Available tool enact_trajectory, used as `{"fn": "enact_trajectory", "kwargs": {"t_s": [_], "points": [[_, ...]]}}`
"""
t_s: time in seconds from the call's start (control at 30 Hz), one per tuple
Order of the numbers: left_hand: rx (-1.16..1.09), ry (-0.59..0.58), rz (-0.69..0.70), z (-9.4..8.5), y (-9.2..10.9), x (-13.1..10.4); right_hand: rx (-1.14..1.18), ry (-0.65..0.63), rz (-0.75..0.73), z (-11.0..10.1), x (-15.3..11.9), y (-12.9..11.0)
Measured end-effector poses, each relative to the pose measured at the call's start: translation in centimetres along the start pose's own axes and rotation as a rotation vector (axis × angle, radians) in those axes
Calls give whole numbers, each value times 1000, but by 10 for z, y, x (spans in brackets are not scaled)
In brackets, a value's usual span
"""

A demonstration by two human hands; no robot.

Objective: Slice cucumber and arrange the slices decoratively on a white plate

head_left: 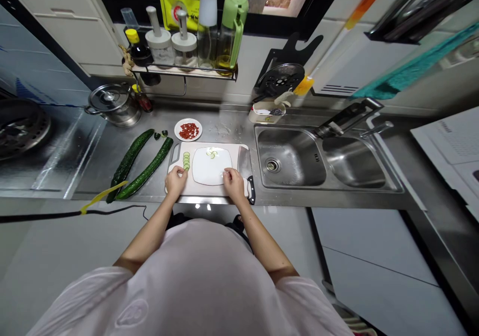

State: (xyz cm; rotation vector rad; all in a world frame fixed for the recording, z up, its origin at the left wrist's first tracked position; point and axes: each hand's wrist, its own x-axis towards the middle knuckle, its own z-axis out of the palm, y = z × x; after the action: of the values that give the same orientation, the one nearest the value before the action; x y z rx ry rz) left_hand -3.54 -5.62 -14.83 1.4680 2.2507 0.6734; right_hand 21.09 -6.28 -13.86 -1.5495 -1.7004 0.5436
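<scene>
A white rounded-square plate (207, 171) lies on a pale cutting board (220, 192), with a few cucumber slices (211, 153) arranged near its far edge. Left of the plate is a short row of overlapping cucumber slices (186, 159). My left hand (175, 180) is closed, its fingertips pinching at the nearest slice of that row. Over the plate's right edge, my right hand (234, 183) has thumb and fingers pressed together; whatever they hold is too small to make out. A wide-bladed kitchen knife (244, 162) rests along the board's right side, handle towards me.
Two whole cucumbers (130, 157) lie left of the board, with small cut ends (160, 134) behind them. A dish of chopped red pieces (188, 129) stands behind the board. There is a double sink (292, 156) on the right and a lidded pot (112, 106) at the back left.
</scene>
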Motion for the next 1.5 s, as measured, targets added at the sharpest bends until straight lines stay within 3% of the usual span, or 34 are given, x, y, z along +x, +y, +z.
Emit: {"fn": "enact_trajectory", "kwargs": {"t_s": [0.33,0.47,0.6,0.83,0.97,1.07,1.17,1.27,1.33,1.4,1.5], "points": [[-270,-16,1,-9,5,-2,41,-10,1,1,0,-7],[-468,-60,48,-15,18,-1,47,-31,-28,-2,5,-21],[-603,-119,180,-27,39,-4,36,-105,-119,-11,14,-43],[-434,-204,357,-48,69,-18,-30,-250,-341,-22,31,-77],[-363,-266,417,-53,76,-20,-43,-299,-364,-17,34,-80],[-441,-283,421,-51,77,-20,-24,-314,-342,-13,35,-78],[-639,-303,301,-44,75,-19,35,-284,-307,-13,35,-76],[-852,-364,66,-38,74,-18,106,-229,-257,-14,36,-75],[-933,-498,-119,-37,74,-19,146,-198,-223,-14,36,-75],[-985,-710,-287,-37,74,-19,178,-182,-203,-15,36,-74],[-1070,-976,-422,-38,76,-18,215,-182,-205,-17,37,-75]]}}
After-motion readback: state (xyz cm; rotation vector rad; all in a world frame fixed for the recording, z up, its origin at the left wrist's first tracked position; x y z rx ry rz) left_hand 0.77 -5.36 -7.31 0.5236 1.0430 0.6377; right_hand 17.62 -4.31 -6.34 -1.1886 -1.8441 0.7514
